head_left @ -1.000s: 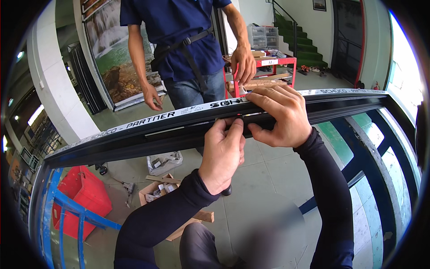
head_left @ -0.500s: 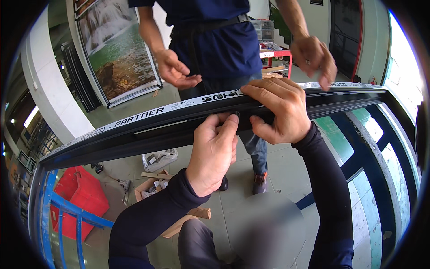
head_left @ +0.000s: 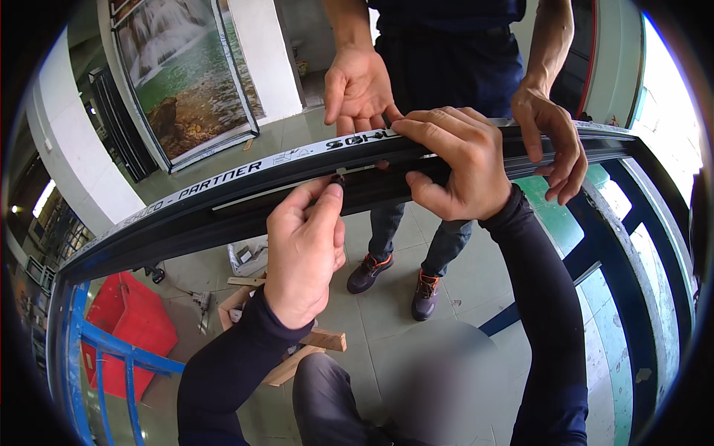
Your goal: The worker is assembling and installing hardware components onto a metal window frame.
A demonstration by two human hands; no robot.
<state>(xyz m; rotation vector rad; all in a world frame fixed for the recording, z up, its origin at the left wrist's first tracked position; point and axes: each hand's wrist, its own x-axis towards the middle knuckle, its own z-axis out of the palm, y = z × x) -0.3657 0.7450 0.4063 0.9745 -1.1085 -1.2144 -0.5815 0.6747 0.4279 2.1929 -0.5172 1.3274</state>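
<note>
A long black frame profile with white printed tape along its top spans the view in front of me. My left hand pinches a small dark piece between thumb and forefinger, against the profile's grooved side. What exactly that piece is, I cannot make out. A thin pale strip runs along the groove beside it. My right hand is hooked over the profile, fingers on the taped top and thumb on the near side.
Across the profile stands a co-worker, one palm turned up, the other hand hanging over the profile's right part. Blue metal bars and a red bin are at left. Wood pieces and a drill-like tool lie on the floor.
My left hand has slid left along the profile with the small dark piece. My right hand keeps its grip. The co-worker has shifted right, one hand now reaching lower over the profile.
</note>
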